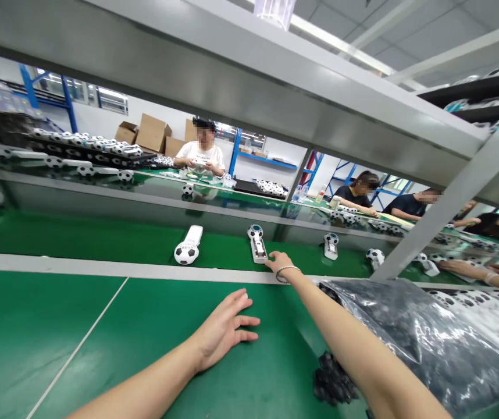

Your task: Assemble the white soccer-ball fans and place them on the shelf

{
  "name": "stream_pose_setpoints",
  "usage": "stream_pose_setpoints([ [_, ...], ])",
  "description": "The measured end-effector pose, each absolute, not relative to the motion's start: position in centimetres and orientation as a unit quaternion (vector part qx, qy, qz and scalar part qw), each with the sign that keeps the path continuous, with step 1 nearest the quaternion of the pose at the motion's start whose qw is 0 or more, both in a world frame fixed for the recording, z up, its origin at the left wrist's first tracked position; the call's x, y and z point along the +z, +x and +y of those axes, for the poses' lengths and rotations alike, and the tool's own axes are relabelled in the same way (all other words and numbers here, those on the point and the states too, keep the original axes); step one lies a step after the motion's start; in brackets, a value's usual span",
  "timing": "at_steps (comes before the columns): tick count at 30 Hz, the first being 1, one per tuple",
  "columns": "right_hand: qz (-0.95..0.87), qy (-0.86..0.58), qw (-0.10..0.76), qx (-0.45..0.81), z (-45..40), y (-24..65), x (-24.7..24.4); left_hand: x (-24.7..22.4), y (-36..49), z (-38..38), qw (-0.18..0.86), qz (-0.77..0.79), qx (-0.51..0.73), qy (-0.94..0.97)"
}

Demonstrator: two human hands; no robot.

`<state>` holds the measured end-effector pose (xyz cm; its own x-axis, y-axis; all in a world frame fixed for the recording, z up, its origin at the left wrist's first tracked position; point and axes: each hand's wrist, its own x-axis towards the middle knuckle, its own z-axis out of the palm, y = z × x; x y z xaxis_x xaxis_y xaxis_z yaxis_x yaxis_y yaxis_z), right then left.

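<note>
My left hand hovers above the green bench top with its fingers spread, holding nothing. My right hand, a bracelet at its wrist, stretches over the bench's far edge onto the green belt. Its fingertips are at the lower right edge of a white handheld device with a football-patterned head; whether they touch it is hard to tell. That device's handle shows an uncovered inside. To its left on the belt lies a closed football-headed device, and to its right a smaller-looking one.
A clear plastic bag and a clump of small black parts lie at the right. A slanting metal post and an overhead beam frame the belt. Several co-workers sit beyond; a co-worker's hands reach in from the right.
</note>
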<state>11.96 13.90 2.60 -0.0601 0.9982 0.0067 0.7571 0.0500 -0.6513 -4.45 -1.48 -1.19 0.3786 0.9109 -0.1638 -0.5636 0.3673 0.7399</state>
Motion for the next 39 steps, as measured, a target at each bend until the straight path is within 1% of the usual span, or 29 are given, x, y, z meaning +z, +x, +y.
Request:
stream_pose_setpoints([
  [4,-0.737,-0.579,0.247,0.245,5.8,13.2,2.8,-1.4,-4.5,-1.1,0.787,0.273,0.468,0.294],
  [5,-0.758,-0.546,0.247,0.257,3.3,13.3,2.5,-1.4,-4.6,-1.1,0.789,0.267,0.468,0.296],
  [7,-0.807,-0.429,0.272,0.303,-1.3,13.3,1.4,-1.5,-4.6,-1.0,0.791,0.26,0.467,0.299],
  [10,-0.822,-0.381,0.271,0.324,-5.3,13.3,-0.3,-1.4,-4.8,-0.9,0.789,0.274,0.462,0.298],
  [13,-0.844,-0.367,0.248,0.302,-5.8,13.4,-1.2,-1.3,-4.9,-0.9,0.786,0.284,0.461,0.3],
  [22,-0.894,-0.308,0.215,0.243,-5.1,13.2,-2.0,-1.1,-5.0,-1.1,0.785,0.291,0.455,0.305],
  [39,-0.884,-0.325,0.215,0.259,-5.3,13.5,-1.8,-0.8,-5.0,-1.2,0.787,0.301,0.438,0.312],
])
